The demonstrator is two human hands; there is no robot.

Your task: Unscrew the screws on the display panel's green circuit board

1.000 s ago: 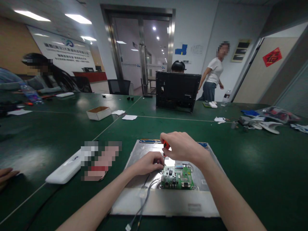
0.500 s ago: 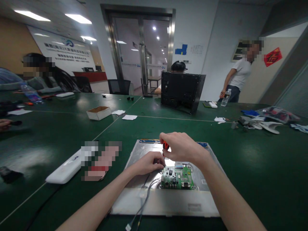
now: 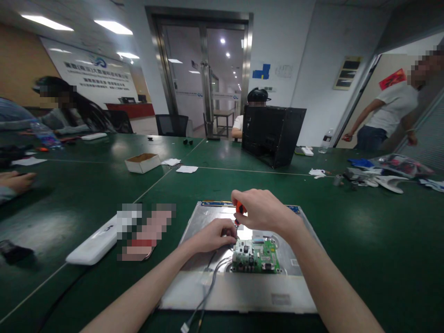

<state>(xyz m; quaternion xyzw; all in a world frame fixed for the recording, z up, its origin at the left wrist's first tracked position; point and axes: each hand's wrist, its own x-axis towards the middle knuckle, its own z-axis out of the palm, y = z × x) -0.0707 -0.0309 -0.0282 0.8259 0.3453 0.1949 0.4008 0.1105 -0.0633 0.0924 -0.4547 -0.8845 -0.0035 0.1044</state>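
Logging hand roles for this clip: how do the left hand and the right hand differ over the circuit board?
The right hand is closed around a red-handled screwdriver, raised above the green circuit board; the left hand sits lower, fingertips pinched at the screwdriver's tip by the board's upper-left corner. The right hand comes in from the right, the left hand from the left. Both work over the metal panel.

There is one view only, from a camera on the person's head, looking forward and down across a green table [image 3: 364, 259]. It sits close above the work — the forearms enter from the bottom edge, and the left hand [image 3: 211, 237] and right hand [image 3: 262, 210] lie near the lower middle, over a metal panel [image 3: 239, 291]. Farther off, the same view takes in the table's far side, a glass door [image 3: 204, 74] and the back wall — the wide lens bends the edges.
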